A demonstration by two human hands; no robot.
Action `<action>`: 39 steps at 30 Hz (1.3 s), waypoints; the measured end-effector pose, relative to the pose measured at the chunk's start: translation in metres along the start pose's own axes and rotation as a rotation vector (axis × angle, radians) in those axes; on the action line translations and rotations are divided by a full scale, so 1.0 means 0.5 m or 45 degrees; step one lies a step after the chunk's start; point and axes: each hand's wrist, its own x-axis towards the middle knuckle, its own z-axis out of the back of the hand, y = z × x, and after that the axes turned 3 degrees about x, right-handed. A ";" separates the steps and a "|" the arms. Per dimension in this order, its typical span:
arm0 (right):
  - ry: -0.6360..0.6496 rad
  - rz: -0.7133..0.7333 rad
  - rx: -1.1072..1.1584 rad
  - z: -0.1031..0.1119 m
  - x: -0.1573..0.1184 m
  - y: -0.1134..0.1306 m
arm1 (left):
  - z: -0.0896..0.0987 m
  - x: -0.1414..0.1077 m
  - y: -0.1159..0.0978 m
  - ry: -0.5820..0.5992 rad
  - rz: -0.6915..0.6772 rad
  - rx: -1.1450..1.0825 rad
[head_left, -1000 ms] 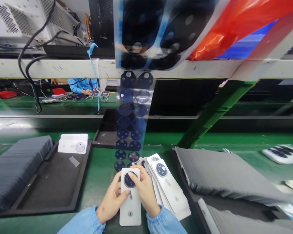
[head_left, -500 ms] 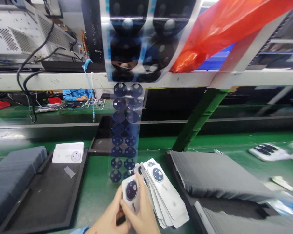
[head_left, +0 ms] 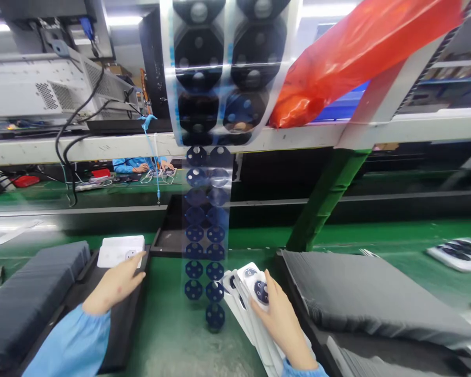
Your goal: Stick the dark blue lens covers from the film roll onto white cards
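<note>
My left hand (head_left: pixel 118 283) reaches over the black tray (head_left: pixel 121 340) on the left, fingers stretched out. Its fingertips are at the stack of white phone back covers (head_left: pixel 113 252) there; whether they touch is hard to tell. On the right, my right hand (head_left: pixel 278 311) has thumb and fingers round the edges of a white phone back cover (head_left: pixel 255 277) with a dark eight-sided camera piece. This cover lies over a fanned pile of similar covers (head_left: pixel 239 309). Between my hands hangs a clear strip (head_left: pixel 204 256) bearing two columns of dark eight-sided pieces.
Grey stacked sheets (head_left: pixel 357 293) fill a black tray on the right, and a grey stack (head_left: pixel 31 298) stands at the left. A white beam (head_left: pixel 310 133) crosses above, with a red plastic bag (head_left: pixel 337 68) over it. A co-worker's blue sleeve (head_left: pixel 127 165) shows beyond.
My hands have parted. The cover they both held has moved right onto the fanned pile with my right hand, while my left hand has gone left to the covers on the tray.
</note>
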 end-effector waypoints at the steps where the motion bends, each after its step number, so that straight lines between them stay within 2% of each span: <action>1: -0.016 0.016 0.005 -0.004 -0.002 0.001 | -0.007 0.029 0.030 -0.019 0.011 0.031; 5: -0.138 0.064 0.070 0.008 0.000 0.037 | -0.026 0.102 0.132 -0.124 0.108 0.115; 8: -0.169 0.106 0.188 0.030 0.006 0.070 | -0.026 0.112 0.182 -0.162 0.148 0.150; 10: -0.189 0.092 0.243 0.041 0.008 0.085 | -0.023 0.110 0.200 -0.172 0.148 0.162; 13: -0.202 0.078 0.298 0.042 0.006 0.096 | -0.020 0.105 0.207 -0.178 0.106 0.172; 18: -0.172 0.063 0.356 0.019 -0.009 0.098 | -0.009 0.105 0.195 -0.209 0.081 0.163; 25: 0.022 0.097 0.425 0.011 -0.018 0.107 | 0.028 0.102 0.174 -0.321 0.156 0.034; 28: 0.122 0.052 0.523 0.022 -0.013 0.119 | 0.047 0.081 0.151 -0.394 0.214 -0.089; 31: 0.287 0.025 0.671 0.033 -0.010 0.137 | 0.056 0.043 0.100 -0.563 0.273 -0.287; 32: 0.356 0.031 0.722 0.034 -0.010 0.143 | 0.054 0.027 0.075 -0.629 0.285 -0.410; 34: 0.535 0.031 0.804 0.030 -0.009 0.154 | 0.042 -0.006 0.017 -0.771 0.320 -0.841; 35: 0.634 0.007 0.842 0.024 -0.008 0.157 | 0.032 -0.022 -0.014 -0.786 0.345 -0.949; 36: 0.732 -0.038 0.887 0.017 -0.007 0.159 | 0.020 -0.037 -0.044 -0.772 0.389 -0.965; 39: 0.965 -0.222 1.100 -0.009 0.000 0.160 | -0.032 -0.067 -0.124 -0.531 0.324 -0.993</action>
